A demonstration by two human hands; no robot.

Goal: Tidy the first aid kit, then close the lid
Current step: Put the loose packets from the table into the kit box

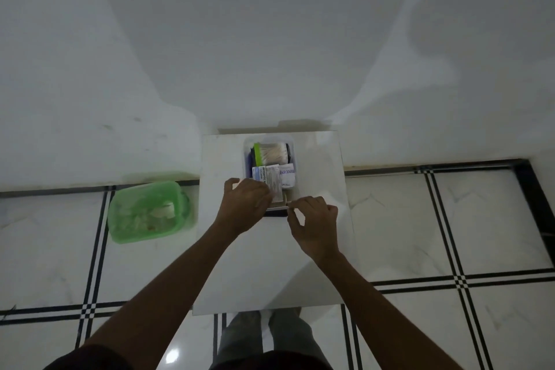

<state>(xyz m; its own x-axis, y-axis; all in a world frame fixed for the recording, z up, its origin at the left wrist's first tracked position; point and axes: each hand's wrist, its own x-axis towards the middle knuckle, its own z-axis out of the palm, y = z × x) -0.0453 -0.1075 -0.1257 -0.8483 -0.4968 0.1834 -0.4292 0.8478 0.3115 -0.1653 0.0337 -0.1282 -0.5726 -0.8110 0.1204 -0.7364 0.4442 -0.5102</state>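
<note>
We saw the clear plastic first aid kit (269, 164) standing open on a small white table (318, 243), near the table's far edge and close to a pale wall. Inside it, at the far end, lay a bundle of cotton swabs (274, 152) with a green strip beside it, and nearer to us a white antiseptic box (262, 175) and a white sachet (287, 176) with blue print lay side by side. Dark items showed along the kit's left and right walls, but we could not tell what they were.

The left hand (245, 204) was curled over the near left corner of the kit, its fingers bent and pressed against a pale packet (277, 189) at the near end; we could not tell whether it truly gripped the packet or only rested on it. The right hand (313, 221) sat just beside it at the near right of the kit, loosely closed, with thumb and forefinger pinched on a thin pale stick (289, 201) that pointed toward the kit. A dark flat edge showed under both hands at the kit's near side, and we could not make out whether it was the lid.

A green plastic tub (147, 212) holding crumpled pale scraps stood on the tiled floor (450, 219) to the left of the table, well apart from the kit. Our legs showed below the table's near edge
</note>
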